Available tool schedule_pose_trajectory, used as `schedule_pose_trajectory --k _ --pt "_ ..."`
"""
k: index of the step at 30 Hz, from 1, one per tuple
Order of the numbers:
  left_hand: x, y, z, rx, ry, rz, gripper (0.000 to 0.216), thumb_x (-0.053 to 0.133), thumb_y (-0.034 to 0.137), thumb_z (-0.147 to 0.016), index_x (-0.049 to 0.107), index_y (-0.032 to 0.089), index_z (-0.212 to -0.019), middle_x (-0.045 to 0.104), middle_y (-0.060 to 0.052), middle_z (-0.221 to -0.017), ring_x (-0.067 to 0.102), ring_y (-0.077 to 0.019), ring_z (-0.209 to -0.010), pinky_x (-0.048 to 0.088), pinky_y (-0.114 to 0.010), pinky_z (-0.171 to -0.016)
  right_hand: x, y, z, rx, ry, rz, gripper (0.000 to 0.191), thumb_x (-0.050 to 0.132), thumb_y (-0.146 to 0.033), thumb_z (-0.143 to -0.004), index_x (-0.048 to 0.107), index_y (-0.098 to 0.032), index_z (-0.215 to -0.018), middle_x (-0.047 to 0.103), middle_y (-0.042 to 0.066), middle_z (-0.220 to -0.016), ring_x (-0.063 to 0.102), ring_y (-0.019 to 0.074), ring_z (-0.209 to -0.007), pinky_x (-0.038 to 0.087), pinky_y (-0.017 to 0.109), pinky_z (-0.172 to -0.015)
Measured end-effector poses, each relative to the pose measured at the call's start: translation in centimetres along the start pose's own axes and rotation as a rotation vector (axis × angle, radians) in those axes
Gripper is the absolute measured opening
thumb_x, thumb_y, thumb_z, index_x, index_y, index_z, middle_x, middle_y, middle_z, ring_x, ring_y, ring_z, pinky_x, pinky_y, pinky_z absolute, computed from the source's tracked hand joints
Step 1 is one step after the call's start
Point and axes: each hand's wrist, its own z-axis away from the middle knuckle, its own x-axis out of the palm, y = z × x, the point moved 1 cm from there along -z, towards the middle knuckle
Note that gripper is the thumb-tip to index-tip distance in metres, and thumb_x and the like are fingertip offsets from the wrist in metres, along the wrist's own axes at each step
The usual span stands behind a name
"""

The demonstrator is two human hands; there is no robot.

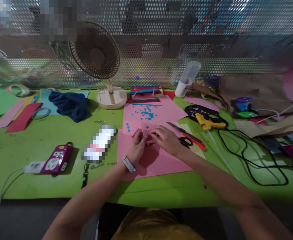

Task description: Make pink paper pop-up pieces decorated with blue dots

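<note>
Over a sheet of pink paper [158,163], my two hands meet close together. My left hand [137,146], with a white band on its wrist, is closed on a small piece of pink paper [146,127]. The fingers of my right hand [165,138] are pinched together at that piece's near edge; whatever they hold is too small to make out. Just beyond lies another pink sheet [158,110], scattered with tiny blue paper bits [148,115]. Scissors with black handles [186,142] and an orange utility knife [198,144] rest right of my right hand.
A yellow glue gun [209,122] lies on a black mat at right, its cord looping across the green table [91,186]. A phone [100,143] and a purple power bank [57,159] are at left. Behind stand a fan [111,97] and a white bottle [187,80].
</note>
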Motion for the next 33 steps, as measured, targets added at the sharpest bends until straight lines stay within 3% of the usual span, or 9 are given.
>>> schedule_pose_trajectory --k 7,17,33 --pt "-0.01 0.13 0.08 0.027 -0.001 -0.045 0.031 0.075 0.038 -0.079 0.054 0.020 -0.094 0.066 -0.003 -0.094 0.068 -0.0182 -0.091 0.059 -0.036 -0.082 -0.15 0.35 0.22 0.095 0.016 -0.117 0.007 0.055 -0.023 -0.094 0.061 -0.022 -0.091 0.067 0.006 -0.095 0.063 0.0206 -0.090 0.050 0.034 -0.079" --pt "-0.26 -0.16 -0.10 0.052 -0.015 -0.057 0.028 0.074 0.036 -0.081 0.055 0.020 -0.095 0.065 -0.003 -0.096 0.066 -0.0174 -0.093 0.059 -0.034 -0.082 -0.54 -0.12 0.06 0.012 -0.013 0.053 0.013 0.052 -0.022 -0.096 0.065 -0.021 -0.095 0.070 0.007 -0.097 0.063 0.0210 -0.091 0.048 0.033 -0.076" --pt "-0.27 -0.37 -0.24 0.030 -0.022 -0.024 0.026 0.073 0.034 -0.082 0.056 0.019 -0.095 0.064 -0.002 -0.096 0.066 -0.0143 -0.087 0.059 -0.031 -0.079 -0.49 -0.05 -0.20 0.002 0.003 0.048 0.013 0.053 -0.024 -0.097 0.065 -0.022 -0.094 0.071 0.006 -0.096 0.063 0.0209 -0.093 0.048 0.033 -0.079"
